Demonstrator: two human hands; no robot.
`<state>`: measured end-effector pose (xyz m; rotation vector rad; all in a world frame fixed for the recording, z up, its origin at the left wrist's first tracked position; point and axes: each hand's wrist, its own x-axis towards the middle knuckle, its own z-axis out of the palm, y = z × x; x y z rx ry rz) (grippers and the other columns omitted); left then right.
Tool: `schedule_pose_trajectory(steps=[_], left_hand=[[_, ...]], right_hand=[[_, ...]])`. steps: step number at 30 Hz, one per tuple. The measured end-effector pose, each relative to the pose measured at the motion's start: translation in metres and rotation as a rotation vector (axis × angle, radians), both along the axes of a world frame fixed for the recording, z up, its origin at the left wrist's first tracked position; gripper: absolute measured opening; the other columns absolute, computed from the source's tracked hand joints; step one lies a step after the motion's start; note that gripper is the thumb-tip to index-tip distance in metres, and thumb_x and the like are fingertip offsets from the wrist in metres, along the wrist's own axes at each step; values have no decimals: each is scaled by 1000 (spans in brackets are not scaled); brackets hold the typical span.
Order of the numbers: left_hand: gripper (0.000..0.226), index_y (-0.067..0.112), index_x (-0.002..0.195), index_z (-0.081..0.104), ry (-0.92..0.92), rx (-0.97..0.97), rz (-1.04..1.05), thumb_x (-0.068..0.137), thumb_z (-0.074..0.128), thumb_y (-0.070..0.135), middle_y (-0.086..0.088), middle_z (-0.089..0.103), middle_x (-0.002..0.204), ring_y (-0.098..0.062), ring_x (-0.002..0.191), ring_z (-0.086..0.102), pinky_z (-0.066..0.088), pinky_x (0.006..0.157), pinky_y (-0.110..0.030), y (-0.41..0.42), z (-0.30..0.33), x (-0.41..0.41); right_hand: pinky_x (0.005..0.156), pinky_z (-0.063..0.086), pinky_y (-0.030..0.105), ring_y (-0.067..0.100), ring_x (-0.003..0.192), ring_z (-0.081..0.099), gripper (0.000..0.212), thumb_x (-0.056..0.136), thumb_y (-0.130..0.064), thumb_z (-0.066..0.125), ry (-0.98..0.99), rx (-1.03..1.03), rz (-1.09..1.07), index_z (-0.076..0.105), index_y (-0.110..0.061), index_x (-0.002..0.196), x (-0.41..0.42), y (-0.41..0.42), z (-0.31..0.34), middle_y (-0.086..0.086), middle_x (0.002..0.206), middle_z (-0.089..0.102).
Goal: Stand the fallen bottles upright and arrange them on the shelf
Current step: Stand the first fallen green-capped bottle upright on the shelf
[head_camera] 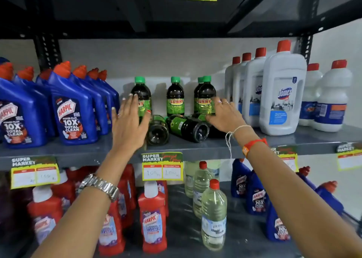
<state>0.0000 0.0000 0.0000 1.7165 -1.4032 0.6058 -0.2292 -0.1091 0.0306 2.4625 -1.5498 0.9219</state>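
Grey shelf (215, 146): blue Harpic bottles (72, 109) left, fallen bottles (184, 126) centre.

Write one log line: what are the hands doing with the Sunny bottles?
left hand: open, reaching | right hand: on fallen Sunny bottle | upright Sunny bottles: behind | shelf

There is a single view, from a camera worn on the person's head. It faces straight into a grey metal shelf (215, 146) from close by, looking slightly down. The shelf's front edge crosses the middle of the picture; the underside of the board above it fills the top, and the level below it fills the bottom. Both forearms reach in from the lower corners towards the shelf. The wide lens bends the shelf's edge.
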Motion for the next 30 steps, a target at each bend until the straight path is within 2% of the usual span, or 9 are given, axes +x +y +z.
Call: schedule_pose_trajectory(steps=[5,9,13,18,21,23,25,27,30], left_hand=[[61,10,145,21,164,180,91,91,36,37,-10,22,154,-25,141,21,15,115,-49,16,-27,33],[62,12,143,24,117,524,126,90,36,41,-8,21,155,-28,139,25,27,109,-45,22,-23,40],[57,14,126,47,-14,796,129,85,18,41,-15,41,140,-33,121,45,40,97,-46,28,-18,44],[47,5,124,50,51,737,166,94,27,33,-20,49,131,-36,119,45,36,99,-44,25,-19,35],[46,7,123,51,35,710,158,94,28,35,-19,50,130,-36,119,45,35,98,-45,23,-21,34],[48,10,122,52,18,699,148,93,28,38,-17,52,129,-35,117,47,37,97,-46,22,-23,40],[47,12,123,53,-8,695,141,92,28,38,-14,53,128,-33,116,49,39,95,-45,21,-25,45],[45,15,124,51,-81,733,140,92,28,36,-12,52,129,-32,116,48,39,94,-43,20,-26,47],[44,18,125,50,-151,760,143,91,28,35,-10,52,127,-31,114,49,43,94,-43,18,-27,53]], right_hand=[[100,44,47,37,116,55,63,86,-49,50,83,267,13,41,-7,132,-1,-7,9,17,128,57],[110,36,41,30,128,47,65,85,-45,56,113,469,64,41,-12,139,1,-11,24,10,144,47],[112,27,37,28,140,33,62,89,-41,56,72,568,58,41,-10,140,0,-12,31,10,152,36],[95,35,30,28,131,42,55,84,-34,62,-144,597,92,50,-8,131,2,-17,24,12,143,46],[79,37,27,24,104,49,46,78,-24,70,-256,544,109,56,-2,117,-1,-14,21,10,109,54],[71,45,29,23,88,51,35,63,-28,80,-316,499,95,64,-6,84,-4,-13,19,5,83,55],[77,54,34,24,82,60,51,36,-44,83,-369,415,55,65,-11,71,-9,-21,18,4,76,61],[84,56,40,25,86,66,68,21,-49,80,-501,395,42,68,-19,81,-14,-34,17,4,87,69],[75,60,43,29,81,71,85,30,-38,85,-906,440,144,63,-13,108,-18,-28,19,12,97,70]])
